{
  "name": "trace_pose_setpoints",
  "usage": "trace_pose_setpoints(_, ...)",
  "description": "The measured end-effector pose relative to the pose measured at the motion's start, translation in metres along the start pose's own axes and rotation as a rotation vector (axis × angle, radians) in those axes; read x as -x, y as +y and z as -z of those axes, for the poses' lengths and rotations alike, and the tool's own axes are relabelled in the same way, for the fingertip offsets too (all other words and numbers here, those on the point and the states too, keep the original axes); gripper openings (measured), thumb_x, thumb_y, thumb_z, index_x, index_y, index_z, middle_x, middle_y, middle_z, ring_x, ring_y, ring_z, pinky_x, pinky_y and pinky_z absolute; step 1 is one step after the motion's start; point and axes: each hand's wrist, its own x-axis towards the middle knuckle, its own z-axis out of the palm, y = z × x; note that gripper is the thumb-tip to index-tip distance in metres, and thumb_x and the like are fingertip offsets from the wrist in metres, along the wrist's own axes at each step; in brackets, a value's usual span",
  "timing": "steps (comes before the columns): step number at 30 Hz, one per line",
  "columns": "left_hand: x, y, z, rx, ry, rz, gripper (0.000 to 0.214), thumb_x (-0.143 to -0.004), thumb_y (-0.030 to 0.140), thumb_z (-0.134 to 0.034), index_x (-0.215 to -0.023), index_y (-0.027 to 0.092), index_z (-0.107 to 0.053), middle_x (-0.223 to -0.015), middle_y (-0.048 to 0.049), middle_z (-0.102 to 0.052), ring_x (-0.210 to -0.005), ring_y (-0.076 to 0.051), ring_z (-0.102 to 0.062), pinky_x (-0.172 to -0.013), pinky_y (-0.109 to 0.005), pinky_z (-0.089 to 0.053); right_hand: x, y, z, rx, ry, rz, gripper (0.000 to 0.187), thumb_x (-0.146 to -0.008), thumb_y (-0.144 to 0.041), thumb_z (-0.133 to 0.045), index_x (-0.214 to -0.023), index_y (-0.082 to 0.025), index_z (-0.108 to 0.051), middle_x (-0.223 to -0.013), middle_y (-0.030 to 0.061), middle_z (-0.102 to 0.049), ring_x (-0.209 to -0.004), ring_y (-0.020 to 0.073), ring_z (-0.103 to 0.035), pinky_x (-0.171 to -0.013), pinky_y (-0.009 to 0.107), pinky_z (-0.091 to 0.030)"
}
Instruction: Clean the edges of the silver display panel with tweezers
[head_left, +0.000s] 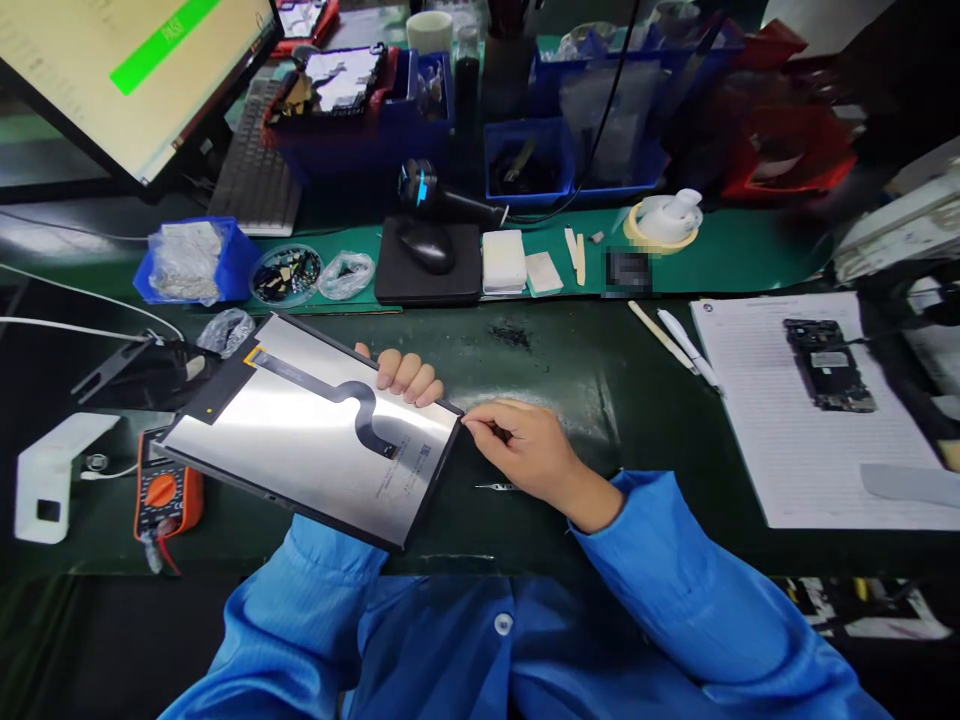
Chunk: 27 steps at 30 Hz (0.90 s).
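A tablet display panel (315,470), silver back up with a curved dark ribbon cable (367,425) on it, is held tilted above the bench. My left hand (409,377) grips it from beneath, its fingers curled over the far edge; the palm is hidden under the panel. At the panel's right corner, my right hand (525,445) is closed in a pinch, thumb and forefinger touching the black edge. Whether a strip lies between those fingertips is too small to make out. Tweezers (496,487) lie on the bench just below my right hand.
A multimeter (169,490) and a white bracket (52,480) are at left. Behind are a mouse (426,245), a barcode scanner (442,195) and blue bins (525,185). Black scraps (510,335) lie mid-bench. On the right, a circuit board (829,365) rests on paper (795,470).
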Motion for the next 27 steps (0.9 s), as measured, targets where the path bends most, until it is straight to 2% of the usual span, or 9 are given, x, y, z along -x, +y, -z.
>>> trace_pose_setpoints(7, 0.008, 0.003, 0.004, -0.018, -0.013, 0.006, 0.061, -0.101, 0.064, -0.034, -0.057, 0.022, -0.022, -0.058, 0.0038, -0.010, -0.052, -0.016, -0.010, -0.051, -0.031, -0.024, 0.000, 0.000, 0.002, -0.047, -0.029, 0.041, 0.016, -0.094, -0.018, -0.058, -0.089, -0.021, -0.074, -0.075, 0.0005, -0.072, -0.066, 0.0141, -0.063, -0.064, 0.025, -0.045)
trace_pose_setpoints(11, 0.007, 0.005, 0.003, -0.028, -0.022, 0.011, 0.062, -0.101, 0.064, -0.035, -0.058, 0.022, -0.018, -0.059, 0.0044, -0.008, -0.051, -0.015, -0.008, -0.046, -0.029, -0.022, 0.001, -0.002, 0.003, -0.081, -0.079, 0.049, 0.016, -0.095, -0.019, -0.058, -0.090, -0.021, -0.074, -0.078, 0.0017, -0.073, -0.067, 0.0145, -0.064, -0.064, 0.026, -0.045)
trace_pose_setpoints(15, 0.004, 0.007, 0.006, 0.019, -0.100, 0.009, 0.062, -0.100, 0.061, -0.038, -0.057, 0.022, -0.016, -0.058, 0.0051, -0.007, -0.048, -0.013, -0.006, -0.041, -0.026, -0.017, 0.001, -0.005, 0.005, -0.132, -0.098, 0.085, 0.016, -0.094, -0.018, -0.060, -0.088, -0.021, -0.074, -0.074, 0.0008, -0.070, -0.064, 0.0132, -0.062, -0.062, 0.025, -0.045)
trace_pose_setpoints(18, 0.002, 0.009, 0.008, 0.035, -0.140, 0.040, 0.061, -0.101, 0.060, -0.037, -0.057, 0.022, -0.017, -0.058, 0.0050, -0.008, -0.048, -0.012, -0.008, -0.040, -0.025, -0.020, 0.001, -0.008, 0.007, -0.178, -0.116, 0.101, 0.014, -0.093, -0.017, -0.061, -0.088, -0.020, -0.074, -0.068, -0.0006, -0.066, -0.060, 0.0120, -0.058, -0.060, 0.024, -0.044)
trace_pose_setpoints(27, 0.001, 0.011, 0.010, 0.031, -0.132, 0.055, 0.062, -0.102, 0.061, -0.034, -0.057, 0.021, -0.017, -0.058, 0.0054, -0.008, -0.048, -0.012, -0.010, -0.041, -0.024, -0.021, 0.004, -0.012, 0.011, -0.352, -0.190, 0.100, 0.010, -0.088, -0.017, -0.065, -0.085, -0.019, -0.074, -0.065, -0.0011, -0.065, -0.056, 0.0107, -0.057, -0.055, 0.023, -0.045)
